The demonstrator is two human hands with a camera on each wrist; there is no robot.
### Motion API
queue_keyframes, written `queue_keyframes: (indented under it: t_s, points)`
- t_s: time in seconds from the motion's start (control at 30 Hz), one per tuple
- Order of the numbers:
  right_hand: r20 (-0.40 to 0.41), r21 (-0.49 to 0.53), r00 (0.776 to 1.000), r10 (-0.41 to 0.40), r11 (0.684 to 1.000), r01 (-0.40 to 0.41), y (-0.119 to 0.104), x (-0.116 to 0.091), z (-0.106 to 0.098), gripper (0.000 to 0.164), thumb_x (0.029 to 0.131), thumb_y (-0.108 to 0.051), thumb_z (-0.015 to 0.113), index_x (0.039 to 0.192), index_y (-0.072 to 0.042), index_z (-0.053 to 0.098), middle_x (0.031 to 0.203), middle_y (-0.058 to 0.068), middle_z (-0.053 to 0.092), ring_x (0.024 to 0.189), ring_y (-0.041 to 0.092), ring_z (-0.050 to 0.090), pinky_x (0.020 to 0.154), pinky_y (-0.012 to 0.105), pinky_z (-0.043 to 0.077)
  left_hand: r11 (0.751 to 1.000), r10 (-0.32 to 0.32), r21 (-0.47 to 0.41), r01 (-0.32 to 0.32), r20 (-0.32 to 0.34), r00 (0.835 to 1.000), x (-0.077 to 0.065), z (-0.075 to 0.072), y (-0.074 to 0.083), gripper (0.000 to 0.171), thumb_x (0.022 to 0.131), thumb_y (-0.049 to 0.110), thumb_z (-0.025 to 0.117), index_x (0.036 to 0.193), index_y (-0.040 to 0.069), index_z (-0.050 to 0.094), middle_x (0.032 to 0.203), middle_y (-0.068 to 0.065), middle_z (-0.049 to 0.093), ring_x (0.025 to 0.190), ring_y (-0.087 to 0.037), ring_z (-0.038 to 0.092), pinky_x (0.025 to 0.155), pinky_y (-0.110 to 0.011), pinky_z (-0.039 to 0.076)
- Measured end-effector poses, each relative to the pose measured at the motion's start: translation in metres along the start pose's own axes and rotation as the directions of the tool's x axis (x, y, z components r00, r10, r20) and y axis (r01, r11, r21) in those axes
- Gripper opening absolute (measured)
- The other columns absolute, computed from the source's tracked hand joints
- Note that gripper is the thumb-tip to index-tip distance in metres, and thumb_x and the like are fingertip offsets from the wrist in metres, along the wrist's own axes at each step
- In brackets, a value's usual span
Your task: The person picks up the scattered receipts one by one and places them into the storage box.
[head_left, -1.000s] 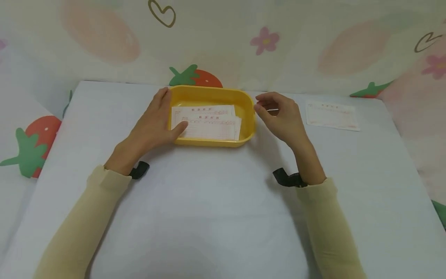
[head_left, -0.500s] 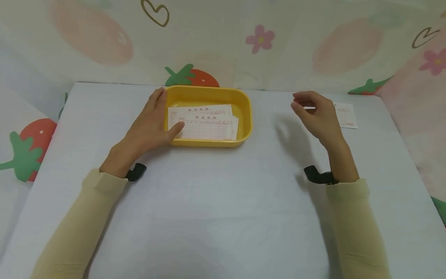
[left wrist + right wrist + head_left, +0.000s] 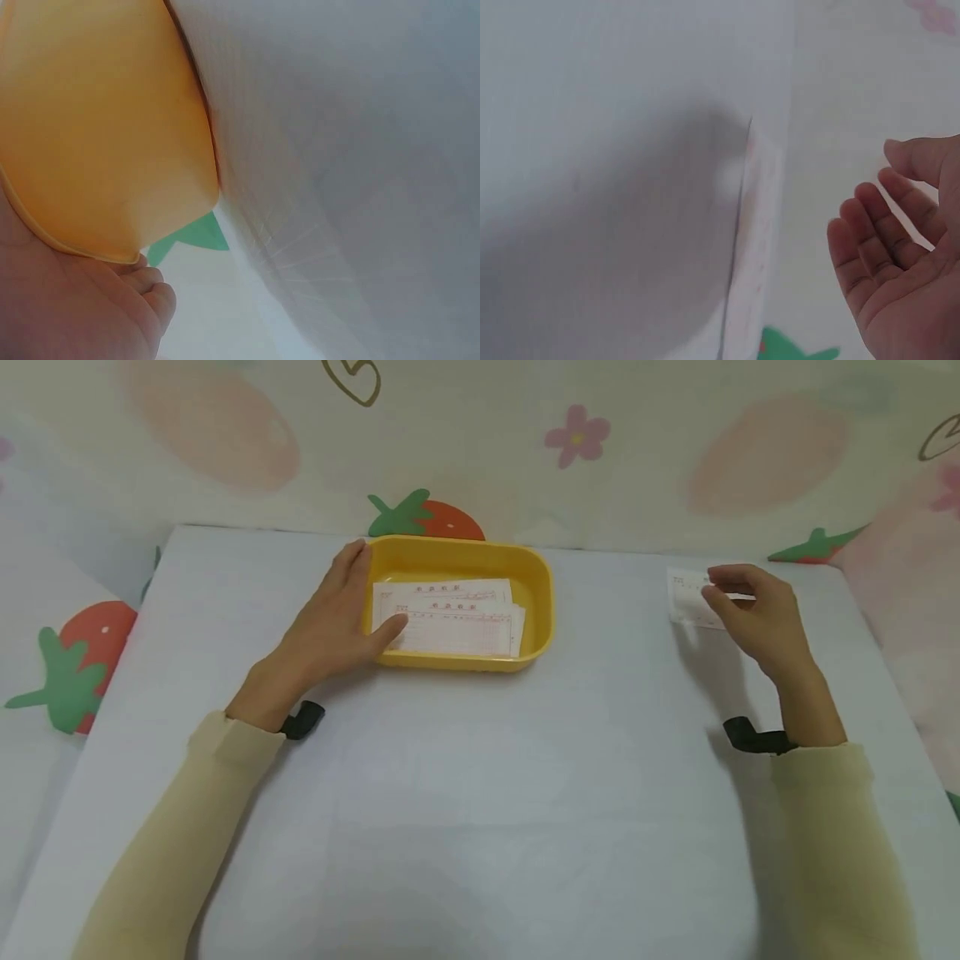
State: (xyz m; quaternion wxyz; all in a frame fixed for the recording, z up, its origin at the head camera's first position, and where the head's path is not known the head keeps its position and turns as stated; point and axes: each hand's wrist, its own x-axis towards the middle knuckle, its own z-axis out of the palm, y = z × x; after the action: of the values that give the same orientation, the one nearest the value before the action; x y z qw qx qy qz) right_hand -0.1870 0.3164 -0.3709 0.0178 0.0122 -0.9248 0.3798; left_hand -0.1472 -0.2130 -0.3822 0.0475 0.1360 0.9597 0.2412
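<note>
A shallow yellow plastic tray (image 3: 542,610) sits near the table's far edge. Several white receipt slips with red print (image 3: 461,635) lie overlapped inside it. My left hand (image 3: 330,618) grips the tray's left end, thumb over the rim; the left wrist view has the tray's side (image 3: 105,120) with the hand (image 3: 82,315) along its rim. To the right, my right hand (image 3: 768,622) hovers over a single receipt slip (image 3: 685,597) and partly covers it. In the right wrist view that hand (image 3: 907,262) has loosely bent fingers holding nothing, apart from the slip (image 3: 751,255).
A white cloth covers the table (image 3: 510,793). Right behind its far edge rises a pale backdrop (image 3: 480,452) printed with strawberries, flowers and hearts. A black wrist camera mount (image 3: 753,737) is strapped at the right wrist, another mount (image 3: 303,720) at the left.
My right hand has moved from beside the tray's right end rightward to above the single slip. My left hand keeps its grip on the tray, which stays in place.
</note>
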Motion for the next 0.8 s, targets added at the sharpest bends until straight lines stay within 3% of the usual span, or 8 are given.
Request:
queue_keyframes:
  t_s: [0.1, 0.23, 0.37, 0.47, 0.57, 0.8]
  points:
    - [-0.017, -0.037, 0.999, 0.037, 0.999, -0.037, 0.015, 0.003, -0.014, 0.049, 0.104, -0.035, 0.065, 0.14, -0.003, 0.065, 0.131, -0.003, 0.068, 0.105, -0.018, 0.053, 0.09, 0.003, 0.045, 1.0, 0.008, 0.003, -0.008, -0.002, 1.0, 0.003, -0.001, 0.002, 0.098, 0.101, 0.051, 0.054, 0.17, 0.003, 0.003, 0.178, -0.017, 0.005, 0.163, -0.038, 0.02, 0.131, -0.057, 0.029]
    - [-0.019, -0.08, 0.995, 0.1, 0.992, -0.101, 0.031, 0.006, -0.027, 0.053, 0.105, -0.04, 0.062, 0.146, -0.006, 0.062, 0.144, 0.005, 0.062, 0.116, -0.01, 0.055, 0.097, 0.007, 0.046, 1.0, -0.002, 0.009, 0.002, 0.007, 1.0, 0.002, -0.003, 0.003, 0.099, 0.101, 0.05, 0.054, 0.17, 0.002, 0.002, 0.178, -0.019, 0.005, 0.164, -0.039, 0.019, 0.132, -0.057, 0.027]
    - [0.014, -0.125, 0.99, 0.137, 0.983, -0.134, 0.044, 0.009, -0.034, 0.06, 0.106, -0.044, 0.057, 0.153, -0.007, 0.054, 0.161, 0.015, 0.05, 0.147, 0.022, 0.052, 0.121, 0.034, 0.046, 1.0, -0.011, 0.006, 0.011, 0.01, 1.0, 0.001, -0.004, 0.003, 0.1, 0.101, 0.051, 0.054, 0.17, 0.002, 0.002, 0.178, -0.018, 0.004, 0.164, -0.04, 0.018, 0.132, -0.058, 0.026]
    - [0.045, -0.16, 0.989, 0.142, 0.978, -0.134, 0.055, 0.011, -0.039, 0.063, 0.108, -0.044, 0.053, 0.157, -0.005, 0.048, 0.167, 0.023, 0.041, 0.155, 0.044, 0.039, 0.127, 0.058, 0.036, 1.0, -0.016, 0.001, 0.016, 0.013, 1.0, 0.0, -0.003, 0.002, 0.1, 0.101, 0.052, 0.055, 0.17, 0.003, 0.001, 0.179, -0.018, 0.003, 0.164, -0.04, 0.017, 0.132, -0.058, 0.026]
    - [0.064, -0.171, 0.988, 0.143, 0.977, -0.13, 0.065, 0.013, -0.043, 0.064, 0.108, -0.042, 0.051, 0.159, -0.003, 0.044, 0.169, 0.026, 0.036, 0.156, 0.049, 0.034, 0.126, 0.065, 0.032, 1.0, -0.022, -0.003, 0.022, 0.017, 1.0, 0.0, -0.002, 0.003, 0.101, 0.101, 0.053, 0.055, 0.17, 0.004, 0.001, 0.179, -0.017, 0.003, 0.164, -0.04, 0.018, 0.132, -0.059, 0.027]
    - [0.11, -0.183, 0.982, 0.156, 0.974, -0.134, 0.075, 0.018, -0.047, 0.069, 0.108, -0.043, 0.051, 0.161, 0.0, 0.039, 0.168, 0.03, 0.034, 0.155, 0.054, 0.032, 0.126, 0.068, 0.029, 1.0, -0.027, 0.006, 0.027, 0.019, 0.999, 0.0, -0.002, 0.003, 0.1, 0.101, 0.053, 0.054, 0.17, 0.004, 0.001, 0.179, -0.017, 0.003, 0.164, -0.039, 0.018, 0.133, -0.057, 0.026]
